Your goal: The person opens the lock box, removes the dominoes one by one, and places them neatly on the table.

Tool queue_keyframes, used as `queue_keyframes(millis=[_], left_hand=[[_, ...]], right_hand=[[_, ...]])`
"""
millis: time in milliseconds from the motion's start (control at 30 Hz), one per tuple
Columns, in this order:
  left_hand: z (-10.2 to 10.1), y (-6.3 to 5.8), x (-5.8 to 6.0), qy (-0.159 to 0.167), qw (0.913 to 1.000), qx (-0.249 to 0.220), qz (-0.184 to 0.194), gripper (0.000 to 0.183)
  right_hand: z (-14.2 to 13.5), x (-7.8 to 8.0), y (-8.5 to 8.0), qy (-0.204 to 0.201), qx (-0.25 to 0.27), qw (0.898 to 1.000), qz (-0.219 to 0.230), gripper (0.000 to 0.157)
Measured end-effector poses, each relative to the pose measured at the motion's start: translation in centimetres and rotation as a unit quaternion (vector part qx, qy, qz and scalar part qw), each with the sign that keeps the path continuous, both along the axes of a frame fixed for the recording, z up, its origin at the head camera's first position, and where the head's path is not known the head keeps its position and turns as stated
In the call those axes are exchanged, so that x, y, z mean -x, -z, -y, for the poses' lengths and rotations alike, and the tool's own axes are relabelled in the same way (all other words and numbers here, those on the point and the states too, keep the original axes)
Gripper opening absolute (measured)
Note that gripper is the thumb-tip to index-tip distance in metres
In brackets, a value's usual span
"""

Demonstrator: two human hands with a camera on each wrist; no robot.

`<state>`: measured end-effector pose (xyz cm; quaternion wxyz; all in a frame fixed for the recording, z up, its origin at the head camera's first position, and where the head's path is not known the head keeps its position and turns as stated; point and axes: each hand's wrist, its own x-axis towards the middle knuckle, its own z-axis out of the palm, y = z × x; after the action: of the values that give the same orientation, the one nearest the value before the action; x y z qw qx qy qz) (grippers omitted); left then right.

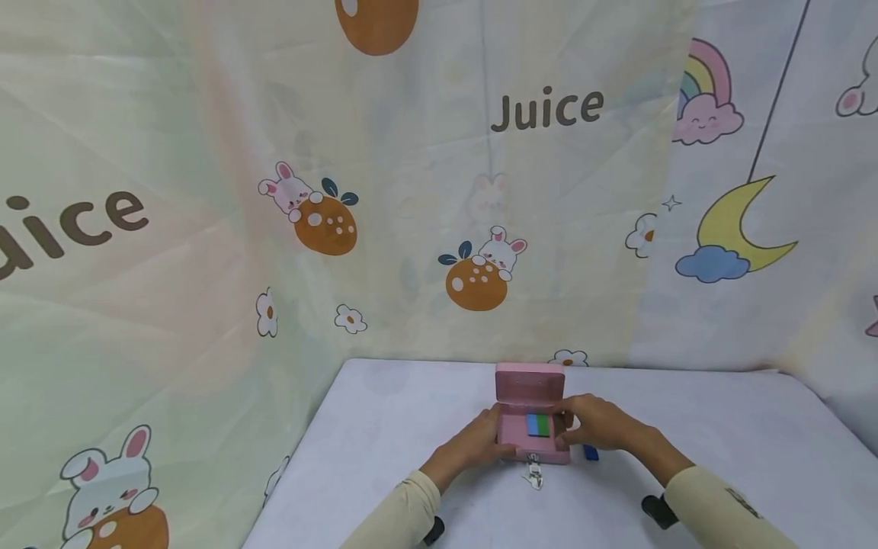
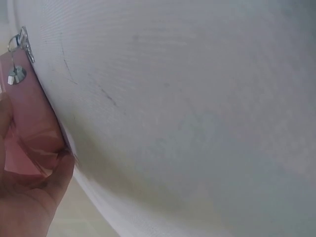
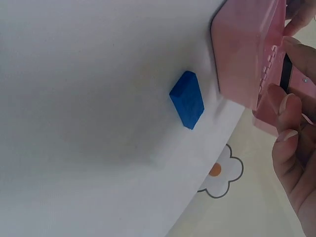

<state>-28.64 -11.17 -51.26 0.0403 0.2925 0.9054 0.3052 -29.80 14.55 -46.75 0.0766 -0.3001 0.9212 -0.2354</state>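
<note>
At lower centre, the left hand point(image 1: 473, 441) grips the pink box point(image 1: 554, 457); light-blue block point(image 1: 532, 425) and green block point(image 1: 543, 425) lie inside, the right hand point(image 1: 598, 423) pinches a dark block point(image 3: 286, 73), blue block point(image 3: 188, 102) remains outside.

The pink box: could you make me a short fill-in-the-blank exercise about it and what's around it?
The lid of the pink box is not shut but ____.
Inside, a light blue piece lies beside a ____ one.
Near the right hand, the block lying on the white table outside the box is coloured ____.
The printed word on the cloth above the box reads ____.

Missing words: open; green; blue; Juice.
</note>
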Motion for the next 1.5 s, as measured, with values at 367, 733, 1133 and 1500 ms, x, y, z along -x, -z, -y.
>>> queue_keyframes(millis=[367,733,1133,1500], left_hand=[[0.1,0.2,-0.2,-0.013,0.9999,0.008,0.007,0.079],[0.1,0.3,-0.2,-0.039,0.9987,0.027,0.019,0.08],[0.0,0.5,-0.2,-0.05,0.998,0.03,0.025,0.083],[-0.1,0.3,-0.2,-0.061,0.997,0.038,0.032,0.081]], right_hand=[[-0.8,-0.1,-0.3,0.023,-0.011,1.0,0.006,0.044],[-1.6,-0.2,0.0,0.056,-0.023,0.998,0.019,0.043],[-2.4,-0.2,-0.1,0.074,-0.034,0.996,0.038,0.041],[-3.2,0.1,0.3,0.084,-0.038,0.994,0.057,0.042]])
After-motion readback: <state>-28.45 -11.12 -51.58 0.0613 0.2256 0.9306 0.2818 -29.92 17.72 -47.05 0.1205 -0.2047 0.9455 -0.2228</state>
